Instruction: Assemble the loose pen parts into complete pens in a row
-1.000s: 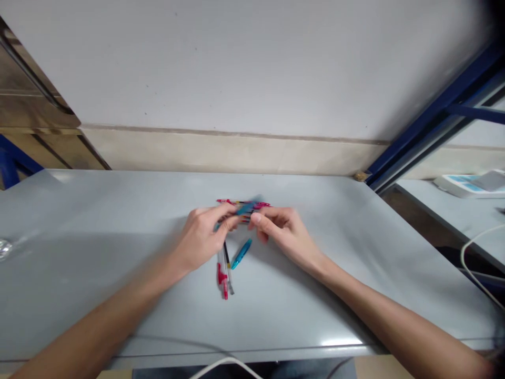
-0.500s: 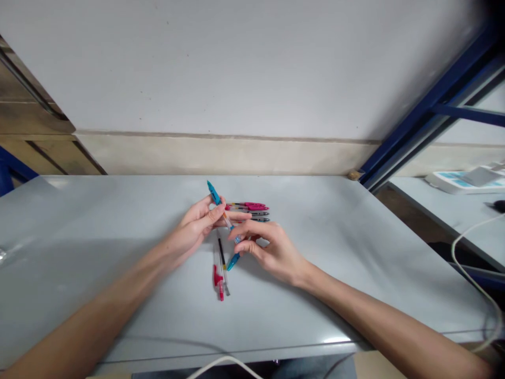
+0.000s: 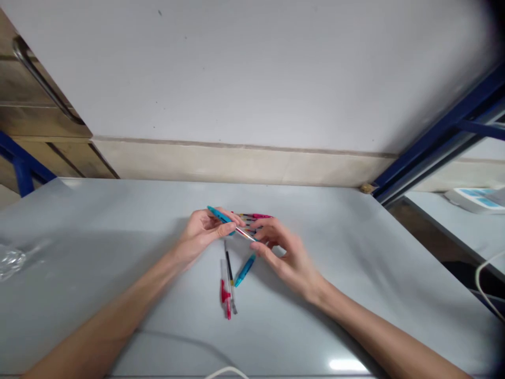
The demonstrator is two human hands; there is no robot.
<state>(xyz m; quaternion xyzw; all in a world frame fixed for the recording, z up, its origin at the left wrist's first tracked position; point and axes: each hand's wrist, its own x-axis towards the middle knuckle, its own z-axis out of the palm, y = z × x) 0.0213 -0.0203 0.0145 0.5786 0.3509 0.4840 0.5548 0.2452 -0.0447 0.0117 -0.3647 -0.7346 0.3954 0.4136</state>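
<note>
A blue pen [image 3: 221,215] slants between my two hands above the table, its blue end up and to the left and its clear barrel showing an orange-red part inside. My left hand [image 3: 205,230] grips the blue end between thumb and fingers. At the lower right end of the barrel, my right hand [image 3: 290,255] is closed with thumb and fingertips on it. Just below lies a blue pen piece [image 3: 245,270] on the table. Beside it are a black refill [image 3: 229,265] and a clear pen piece with a red clip [image 3: 225,295].
Behind my hands lie several pens, a pink one [image 3: 260,216] among them, partly hidden. Crumpled clear plastic [image 3: 11,260] sits at the far left of the grey table [image 3: 118,210]. A blue metal frame [image 3: 418,147] rises at the right, and a white cable [image 3: 483,284] hangs there.
The pen in my hands has tilted flatter. My right hand has shifted up along it, away from the blue piece, which now lies apart on the table. The view has moved slightly.
</note>
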